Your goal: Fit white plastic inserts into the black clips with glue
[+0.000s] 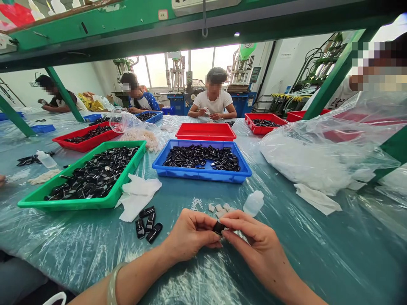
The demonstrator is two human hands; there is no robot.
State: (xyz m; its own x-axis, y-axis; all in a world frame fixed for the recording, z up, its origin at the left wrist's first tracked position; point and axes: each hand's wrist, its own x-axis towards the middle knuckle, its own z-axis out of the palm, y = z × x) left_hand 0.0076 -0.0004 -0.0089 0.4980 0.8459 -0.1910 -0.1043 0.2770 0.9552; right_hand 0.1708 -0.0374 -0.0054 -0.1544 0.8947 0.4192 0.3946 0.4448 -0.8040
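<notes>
Between the fingertips of my left hand (192,235) and my right hand (259,241) is a small glossy black part (218,227); both hands pinch it just above the table. My fingers cover much of it. Several similar black parts (149,224) lie loose to the left of my left hand. Just beyond my fingers are small pale blocks (219,207) and a little heap of white bits (196,204). A translucent squeeze bottle (253,203) lies behind my right hand.
A green tray (34,203) and a blue tray (203,174) hold many black parts. A white cloth (140,195) touches the green tray. An empty-looking red tray (206,131) sits behind. Clear plastic bags (318,156) bulge at right. A green beam (127,29) crosses overhead. Other people sit across the table.
</notes>
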